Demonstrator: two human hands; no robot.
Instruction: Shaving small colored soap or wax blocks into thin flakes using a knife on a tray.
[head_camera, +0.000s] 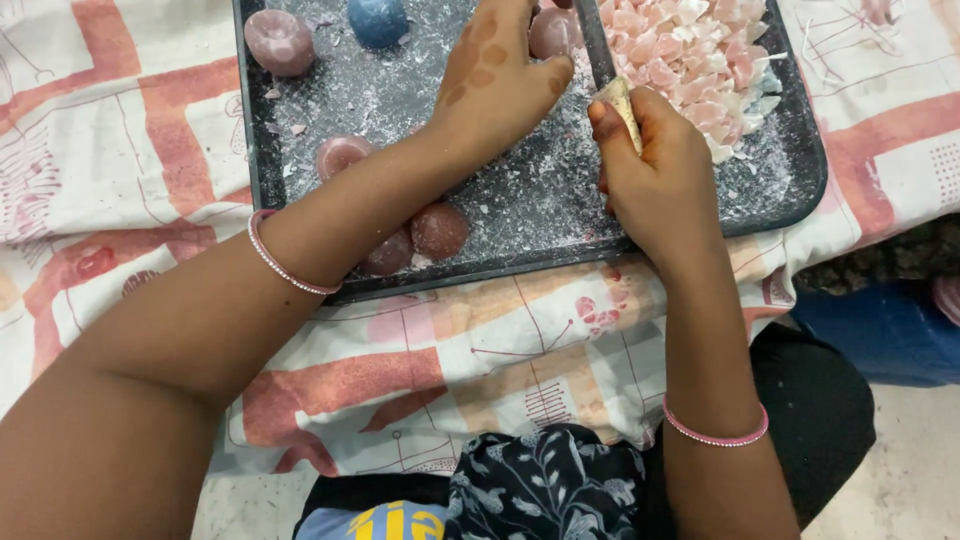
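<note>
Fingers (612, 118) of the right hand (655, 180) are curled tight around a small pale, rough-looking wedge (622, 102), pinching it between thumb and forefinger so that only its blunt top shows above the fist. It sits just over the dark tray (800, 190), near the middle of its lower half. Beside it, the left hand (495, 85) lies palm down on the tray floor, its fingers held together and reaching toward the top edge, where their tips run out of view; the thumb stretches toward the right hand, close to the wedge but not clearly touching it.

White powder (530, 190) and small crumbs dust the tray's flat bottom, giving it a gritty, speckled look. Smooth rounded pink lumps (438, 230) sit under and beside the left wrist, another pink round (280, 42) with a dimpled top lies at the upper left corner, and a blue ball (377, 20) rests near it. A heap of pale pink and white flakes (690, 50), thin and jagged, fills the tray's upper right.

Each wrist wears a thin pink bangle (285, 265). The tray rests on a printed cloth (150, 150) with red and cream bands.
</note>
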